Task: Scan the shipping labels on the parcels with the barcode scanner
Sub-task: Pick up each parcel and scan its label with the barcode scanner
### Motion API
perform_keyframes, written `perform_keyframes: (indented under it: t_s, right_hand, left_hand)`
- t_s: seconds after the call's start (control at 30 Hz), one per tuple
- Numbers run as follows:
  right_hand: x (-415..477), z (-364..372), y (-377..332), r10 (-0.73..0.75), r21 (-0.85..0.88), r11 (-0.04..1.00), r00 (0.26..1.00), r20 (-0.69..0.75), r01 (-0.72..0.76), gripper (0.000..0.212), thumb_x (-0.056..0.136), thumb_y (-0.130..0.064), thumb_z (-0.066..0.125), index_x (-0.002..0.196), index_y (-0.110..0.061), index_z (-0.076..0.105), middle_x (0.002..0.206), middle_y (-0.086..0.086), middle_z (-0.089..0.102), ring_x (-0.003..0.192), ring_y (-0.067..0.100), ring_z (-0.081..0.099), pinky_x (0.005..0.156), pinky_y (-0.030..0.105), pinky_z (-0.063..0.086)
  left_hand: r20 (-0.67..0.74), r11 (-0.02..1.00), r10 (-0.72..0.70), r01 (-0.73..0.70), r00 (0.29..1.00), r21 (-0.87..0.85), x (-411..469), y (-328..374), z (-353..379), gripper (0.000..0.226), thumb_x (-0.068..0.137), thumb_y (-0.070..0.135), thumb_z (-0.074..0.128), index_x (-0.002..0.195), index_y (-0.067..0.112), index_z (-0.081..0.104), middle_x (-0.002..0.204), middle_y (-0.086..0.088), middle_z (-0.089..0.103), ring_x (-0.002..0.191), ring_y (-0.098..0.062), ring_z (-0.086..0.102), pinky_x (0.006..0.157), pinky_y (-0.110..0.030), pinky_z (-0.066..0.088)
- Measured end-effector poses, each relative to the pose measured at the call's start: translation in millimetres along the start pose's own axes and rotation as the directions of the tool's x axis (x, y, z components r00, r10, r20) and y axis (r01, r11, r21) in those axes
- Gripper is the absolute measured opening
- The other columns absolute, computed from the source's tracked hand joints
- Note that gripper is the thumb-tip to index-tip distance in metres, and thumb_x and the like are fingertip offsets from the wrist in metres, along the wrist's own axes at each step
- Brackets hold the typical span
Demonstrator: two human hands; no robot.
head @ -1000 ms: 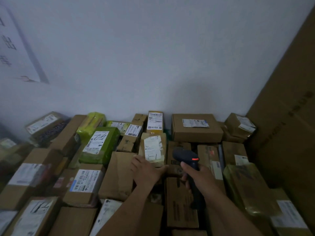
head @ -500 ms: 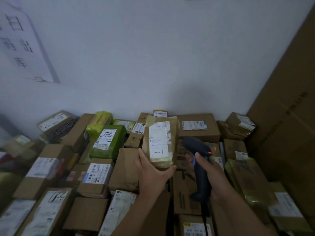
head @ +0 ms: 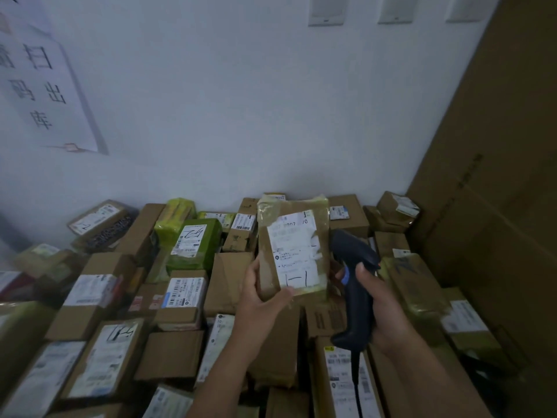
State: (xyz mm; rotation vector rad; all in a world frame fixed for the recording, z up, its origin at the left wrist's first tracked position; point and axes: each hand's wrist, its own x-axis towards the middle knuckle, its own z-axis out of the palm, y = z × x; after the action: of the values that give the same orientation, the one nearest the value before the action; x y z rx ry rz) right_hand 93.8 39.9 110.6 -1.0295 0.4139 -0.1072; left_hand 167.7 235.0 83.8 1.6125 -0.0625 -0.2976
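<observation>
Mid-scan step: left hand (head: 265, 297) grips taped brown parcel (head: 291, 248) upright above the pile, shipping label (head: 297, 251) facing camera. Right hand (head: 376, 300) wraps barcode scanner (head: 352, 285) handle, just beside parcel. Next, probably: swing scanner head onto label barcode, pull trigger.

On held parcel (head: 272, 267), shipping label (head: 294, 251): fine print blurred, barcode not legible. Of left hand (head: 262, 300), fingers mostly hidden behind parcel. On barcode scanner (head: 354, 285), scan window faces away, unseen; cable (head: 358, 384) cut by bottom edge. At left edge, wall poster (head: 39, 86) cropped.
</observation>
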Motion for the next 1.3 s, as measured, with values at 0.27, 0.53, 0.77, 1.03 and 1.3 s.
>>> perform_keyframes:
  t_s: [0.27, 0.53, 0.77, 1.03, 1.3]
  right_hand:
    - [-23.6, 19.4, -6.7, -0.03, -0.353, 0.935, 0.999, -0.016, 0.023, 0.06, 0.063, -0.051, 0.075, 0.107, -0.011, 0.069, 0.096, 0.01, 0.076, 0.087, 0.028, 0.074, 0.072, 0.038, 0.059]
    - [-41.6, 29.7, -21.2, -0.064, -0.591, 0.804, 0.997, 0.036, 0.073, 0.026, 0.09, -0.033, 0.066, 0.082, -0.009, 0.061, 0.055, 0.0, 0.062, 0.041, 0.016, 0.054, 0.043, 0.026, 0.045]
    - [-53.3, 38.9, -34.0, -0.015, -0.636, 0.769, 0.996, 0.093, 0.071, 0.034, 0.093, -0.034, 0.063, 0.081, -0.002, 0.061, 0.052, 0.001, 0.062, 0.043, 0.015, 0.054, 0.045, 0.026, 0.046]
    - [-54.9, 41.9, -33.4, 0.051, -0.655, 0.754, 0.99, 0.131, 0.048, 0.05, 0.077, -0.052, 0.066, 0.083, -0.002, 0.065, 0.066, 0.01, 0.068, 0.048, 0.018, 0.057, 0.049, 0.026, 0.049]
    - [-46.2, 30.3, -31.3, 0.063, -0.624, 0.779, 0.984, 0.164, 0.054, 0.051, 0.069, -0.059, 0.069, 0.075, -0.009, 0.067, 0.071, 0.017, 0.068, 0.049, 0.021, 0.056, 0.049, 0.029, 0.049]
  left_hand:
    - [-0.078, 0.999, -0.045, 0.047, 0.996, 0.019, -16.2, -13.4, -28.4, 0.111, 0.053, 0.047, 0.09, 0.148, 0.04, 0.033, 0.13, 0.013, 0.059, 0.114, -0.01, 0.06, 0.094, -0.04, 0.055]
    - [-0.349, 0.991, 0.002, 0.045, 0.937, 0.128, -10.9, -35.9, -53.4, 0.098, 0.066, 0.033, 0.089, 0.148, 0.024, 0.037, 0.14, -0.002, 0.049, 0.125, -0.022, 0.05, 0.101, -0.044, 0.047]
    - [-0.383, 0.99, 0.035, 0.021, 0.923, 0.14, -10.4, -43.4, -60.7, 0.105, 0.064, 0.036, 0.091, 0.151, 0.028, 0.031, 0.145, -0.001, 0.044, 0.129, -0.023, 0.047, 0.104, -0.046, 0.046]
    - [-0.361, 0.99, 0.041, 0.009, 0.932, 0.137, -16.0, -44.9, -64.4, 0.11, 0.057, 0.046, 0.091, 0.149, 0.028, 0.034, 0.142, -0.001, 0.048, 0.128, -0.024, 0.049, 0.103, -0.048, 0.048]
    - [-0.351, 0.99, 0.04, 0.009, 0.936, 0.137, -15.5, -41.7, -58.0, 0.113, 0.055, 0.05, 0.09, 0.15, 0.027, 0.033, 0.142, -0.001, 0.048, 0.127, -0.022, 0.049, 0.102, -0.047, 0.048]
